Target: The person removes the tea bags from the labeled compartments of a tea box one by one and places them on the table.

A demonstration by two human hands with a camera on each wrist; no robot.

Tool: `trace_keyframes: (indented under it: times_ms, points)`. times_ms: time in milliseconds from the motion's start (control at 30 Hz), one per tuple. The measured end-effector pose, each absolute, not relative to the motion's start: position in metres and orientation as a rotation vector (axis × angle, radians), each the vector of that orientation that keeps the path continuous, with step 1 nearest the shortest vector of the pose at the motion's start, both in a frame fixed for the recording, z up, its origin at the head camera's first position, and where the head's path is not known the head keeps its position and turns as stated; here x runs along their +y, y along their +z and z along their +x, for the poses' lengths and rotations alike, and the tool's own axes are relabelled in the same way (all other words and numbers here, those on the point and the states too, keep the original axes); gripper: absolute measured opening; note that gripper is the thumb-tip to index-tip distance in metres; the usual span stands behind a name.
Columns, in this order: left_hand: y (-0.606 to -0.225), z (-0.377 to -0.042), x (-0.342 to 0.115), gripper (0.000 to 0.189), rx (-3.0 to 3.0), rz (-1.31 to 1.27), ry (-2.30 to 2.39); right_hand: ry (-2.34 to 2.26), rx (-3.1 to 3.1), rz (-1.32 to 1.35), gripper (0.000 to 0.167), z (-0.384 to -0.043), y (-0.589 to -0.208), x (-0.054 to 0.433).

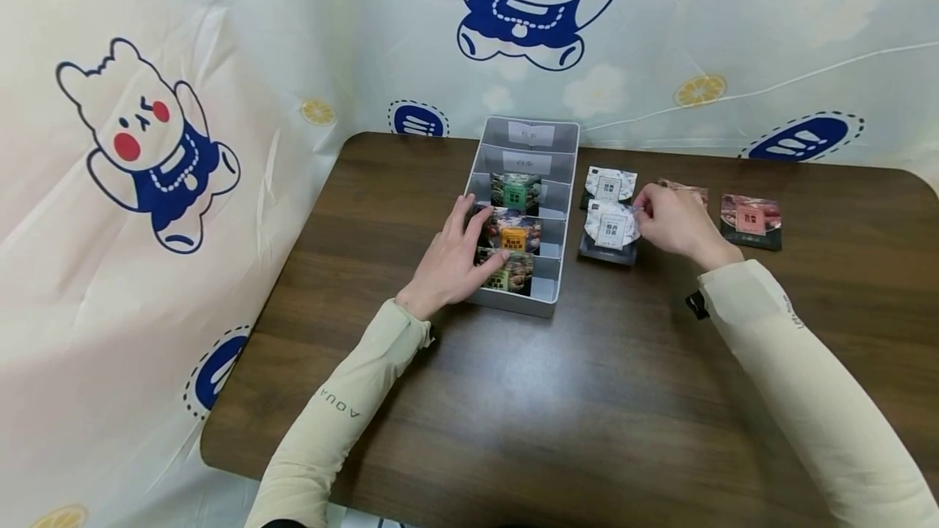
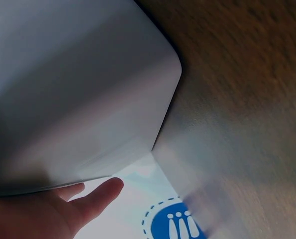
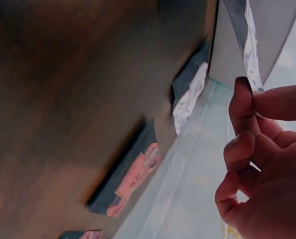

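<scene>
My right hand pinches flat, white-and-black, plastic-looking sachet | likely light, bendy: hold edge | left hand spread over oblong grey plastic box

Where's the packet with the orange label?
In the head view, the orange-labelled packet is in the gray box, just right of the left hand, between two green-labelled packets.

Pale glare sits on the tabletop; both wrist views look dimmer, softer.
</scene>
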State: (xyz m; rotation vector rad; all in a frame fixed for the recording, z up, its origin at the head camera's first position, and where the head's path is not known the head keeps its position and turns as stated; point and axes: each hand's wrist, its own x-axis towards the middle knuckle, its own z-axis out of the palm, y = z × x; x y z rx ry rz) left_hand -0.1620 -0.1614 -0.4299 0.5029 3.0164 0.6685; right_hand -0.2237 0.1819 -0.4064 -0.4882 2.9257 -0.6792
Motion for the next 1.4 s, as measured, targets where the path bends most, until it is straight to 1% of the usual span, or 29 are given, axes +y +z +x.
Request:
trace_keyframes:
  times_ms: [233,567,933,1400]
  points:
    - [-0.43,-0.162,-0.162,0.074,3.021,0.514,0.672,-0.678,2.813,-0.484,0.02,-0.22,-0.415,0.178]
    - [-0.429,-0.162,-0.162,0.073,3.016,0.511,0.676,-0.623,2.804,-0.498,0.018,-0.216,-0.421,0.172]
    - [-0.43,-0.162,-0.162,0.074,3.024,0.518,0.673,-0.515,2.794,-0.538,0.018,-0.216,-0.428,0.172]
    - [-0.43,-0.162,-0.162,0.074,3.022,0.518,0.671,-0.47,2.777,-0.51,0.019,-0.216,-0.428,0.171]
